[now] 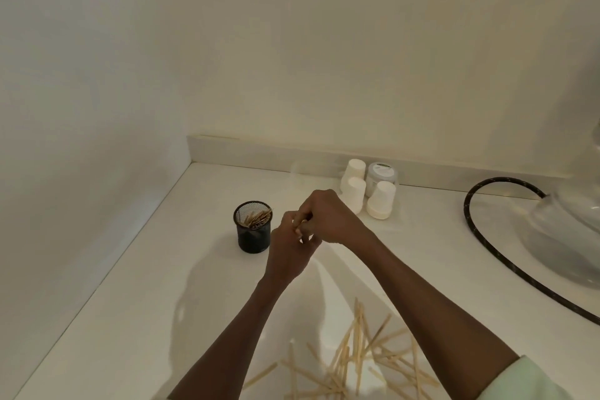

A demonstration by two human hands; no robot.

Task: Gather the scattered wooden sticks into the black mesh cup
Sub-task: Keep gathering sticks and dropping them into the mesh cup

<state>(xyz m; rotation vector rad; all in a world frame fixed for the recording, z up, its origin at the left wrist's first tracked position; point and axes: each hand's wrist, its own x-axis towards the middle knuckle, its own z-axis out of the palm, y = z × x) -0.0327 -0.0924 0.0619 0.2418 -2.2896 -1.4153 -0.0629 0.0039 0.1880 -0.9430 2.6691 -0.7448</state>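
Nearest you, at about six o'clock on the white counter (136, 318), the scattered wooden sticks (354, 364) are lying in a crossed heap — well over a dozen, too tangled for an exact count, with one stray stick (259, 375) lying apart at the heap's eight o'clock.

Your two forearms are reaching up over that heap and meeting above the counter's middle. Your left hand (289, 253) is curling its fingers upward, and your right hand (328, 216) is curling down onto it from one o'clock; between them you are pinching a small bundle of sticks (300, 227), though only the pale tips are showing, so which fingers are carrying the grip I cannot tell.

Just beside your hands, at nine o'clock, the one black mesh cup (253, 227) is standing upright with a cluster of sticks already leaning inside it.

Farther back, at one o'clock, three white paper cups (381, 200) are sitting upside down around one lidded jar (382, 174). At three o'clock, one black hose (487, 237) is curving past a clear glass vessel (571, 230).
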